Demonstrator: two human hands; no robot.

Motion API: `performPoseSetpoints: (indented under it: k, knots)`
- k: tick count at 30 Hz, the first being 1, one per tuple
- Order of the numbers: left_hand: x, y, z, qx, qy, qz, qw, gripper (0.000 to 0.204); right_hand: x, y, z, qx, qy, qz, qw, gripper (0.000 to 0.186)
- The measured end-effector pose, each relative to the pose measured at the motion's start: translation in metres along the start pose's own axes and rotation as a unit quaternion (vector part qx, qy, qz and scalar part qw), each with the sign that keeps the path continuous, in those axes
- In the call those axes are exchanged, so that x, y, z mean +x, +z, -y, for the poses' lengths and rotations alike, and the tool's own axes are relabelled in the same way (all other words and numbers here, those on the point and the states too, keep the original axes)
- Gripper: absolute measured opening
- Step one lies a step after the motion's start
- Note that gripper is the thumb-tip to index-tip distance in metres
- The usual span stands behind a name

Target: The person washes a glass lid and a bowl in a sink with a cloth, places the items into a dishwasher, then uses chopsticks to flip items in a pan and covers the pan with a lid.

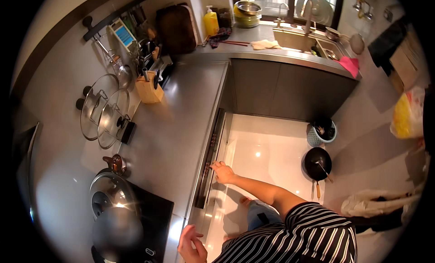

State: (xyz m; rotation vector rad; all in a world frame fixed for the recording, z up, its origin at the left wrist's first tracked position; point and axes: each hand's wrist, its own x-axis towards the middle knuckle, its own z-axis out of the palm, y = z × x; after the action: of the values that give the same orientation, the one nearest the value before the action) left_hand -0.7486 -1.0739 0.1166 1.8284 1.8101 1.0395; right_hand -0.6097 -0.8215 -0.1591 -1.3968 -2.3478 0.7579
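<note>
My right hand (pixel 223 171) reaches across to a long, narrow drawer (pixel 221 143) under the counter's front edge. Its fingers bend over the edge, with the fingertips on the dark strip there. Small reddish spots show along that strip; what they are is too small to tell. Near the bottom of the view, my left hand (pixel 192 246) hovers by the counter edge, its fingers loosely bent and apart, holding nothing. Beside it is a black cooktop (pixel 156 217), where a pot with a glass lid (pixel 111 197) stands.
Two glass lids (pixel 113 120) lean in a wall-side rack, near a wooden knife block (pixel 148 88). A sink (pixel 290 40) is at the far right, with a pink cloth (pixel 348 66) on its edge. A blue basket (pixel 313 137) and a black wok (pixel 317 161) stand on the floor.
</note>
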Motion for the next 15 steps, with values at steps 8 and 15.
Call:
performPoseSetpoints:
  k: [8, 15]
  knots:
    - [0.022, 0.056, 0.050, -0.023, -0.067, -0.085, 0.994, 0.010, 0.084, -0.099, -0.122, 0.017, 0.072, -0.206, 0.976, 0.034]
    - [0.169, 0.145, 0.009, 0.004, -0.070, -0.066, 0.995, 0.011, 0.254, -0.333, -0.267, -0.162, 0.126, -0.367, 0.907, 0.026]
